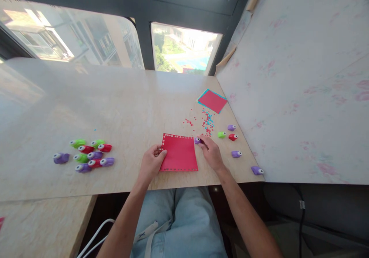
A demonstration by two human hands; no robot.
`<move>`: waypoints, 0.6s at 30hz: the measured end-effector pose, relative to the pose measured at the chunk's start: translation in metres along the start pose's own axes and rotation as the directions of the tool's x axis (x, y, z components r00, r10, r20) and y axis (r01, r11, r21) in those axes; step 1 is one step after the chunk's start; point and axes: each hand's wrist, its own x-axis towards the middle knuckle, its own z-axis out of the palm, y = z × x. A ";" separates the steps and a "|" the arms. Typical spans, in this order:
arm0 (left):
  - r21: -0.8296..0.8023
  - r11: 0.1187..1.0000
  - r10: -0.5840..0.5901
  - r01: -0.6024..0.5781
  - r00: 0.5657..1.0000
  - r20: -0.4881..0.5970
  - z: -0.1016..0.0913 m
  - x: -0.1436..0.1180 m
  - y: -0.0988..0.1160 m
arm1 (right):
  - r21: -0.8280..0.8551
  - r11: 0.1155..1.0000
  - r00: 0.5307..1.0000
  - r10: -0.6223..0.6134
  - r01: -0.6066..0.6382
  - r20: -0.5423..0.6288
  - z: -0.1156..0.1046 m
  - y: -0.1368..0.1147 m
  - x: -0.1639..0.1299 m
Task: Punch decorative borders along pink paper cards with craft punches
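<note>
A red sheet of paper (pixel 179 153) lies on the stone-look counter, with rows of small punched holes along its top and bottom edges and part of its left edge. My left hand (pixel 152 161) pinches the sheet at its left side, thumb on top. Just off the sheet's upper right corner, my right hand (pixel 211 150) has its fingers closed on a small purple craft punch (pixel 198 140). The punch sits beside the right edge; whether the paper is inside its slot I cannot tell.
Red and blue confetti bits (pixel 208 123) lie beyond the sheet, near stacked coloured paper (pixel 212 101). Several punches, including a red punch (pixel 233 137), stand at right by the wall (pixel 302 96). More, including a green punch (pixel 81 158), cluster at left. Windows line the back.
</note>
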 end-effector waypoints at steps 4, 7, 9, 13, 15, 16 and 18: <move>-0.030 1.000 -0.002 0.003 1.000 0.009 -0.001 -0.001 0.000 | 0.024 0.999 1.000 0.023 -0.023 0.002 0.000 0.000 0.000; -0.047 0.999 -0.022 0.023 0.999 0.027 -0.002 -0.002 0.000 | 0.031 0.999 1.000 0.026 -0.026 -0.001 -0.001 -0.002 0.000; -0.060 0.998 -0.028 0.030 0.999 0.036 -0.003 -0.003 0.000 | 0.033 0.999 1.000 0.028 -0.028 0.000 -0.001 -0.002 0.000; -0.099 0.994 -0.033 0.037 0.999 0.042 -0.002 -0.003 -0.003 | 0.040 0.998 0.999 0.038 -0.038 0.009 -0.002 -0.003 0.000; -0.119 0.992 -0.028 0.033 0.999 0.038 -0.002 -0.003 -0.004 | 0.043 0.998 0.999 0.043 -0.043 0.011 -0.002 -0.003 -0.001; -0.123 0.992 -0.025 0.029 0.999 0.035 -0.001 -0.003 -0.005 | 0.045 0.998 0.999 0.045 -0.045 0.011 -0.002 -0.003 -0.001; -0.118 0.993 -0.019 0.022 0.999 0.027 0.000 -0.002 -0.005 | 0.049 0.998 0.999 0.049 -0.050 0.010 -0.002 -0.003 -0.001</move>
